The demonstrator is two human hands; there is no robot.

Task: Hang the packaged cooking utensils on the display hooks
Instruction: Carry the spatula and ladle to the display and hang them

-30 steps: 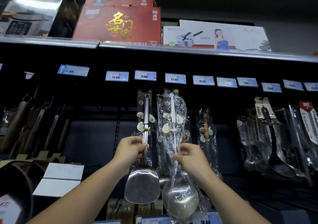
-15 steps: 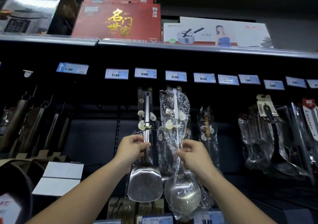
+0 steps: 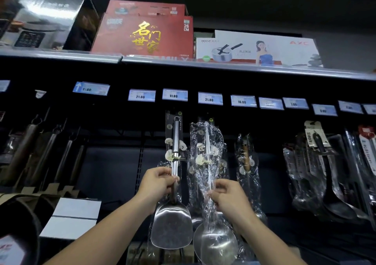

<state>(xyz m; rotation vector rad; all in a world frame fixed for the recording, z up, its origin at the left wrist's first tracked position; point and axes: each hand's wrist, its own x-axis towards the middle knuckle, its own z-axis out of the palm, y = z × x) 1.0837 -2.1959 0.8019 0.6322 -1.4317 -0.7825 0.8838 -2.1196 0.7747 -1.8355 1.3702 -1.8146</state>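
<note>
Two hands up in head view. Your left hand point(image 3: 157, 183) pinches steel spatula point(image 3: 173, 224) by handle, fingers closed round shaft, blade hanging below. Your right hand point(image 3: 227, 197) grips plastic-wrapped ladle point(image 3: 215, 242) at mid-handle, fingers curled shut. Both utensils sit side by side under price tags point(image 3: 175, 94), tops up near hook level.

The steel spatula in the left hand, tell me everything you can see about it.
The spatula is shiny steel, with a flat, broad blade flaring downward and a slim round handle ending in a small ring at the top. It hangs upright against a dark backing card, handle up, blade down. White clips hold the handle to the card. The left hand pinches the handle just above the blade. A plastic-wrapped ladle hangs close beside it, held by the right hand.
</note>
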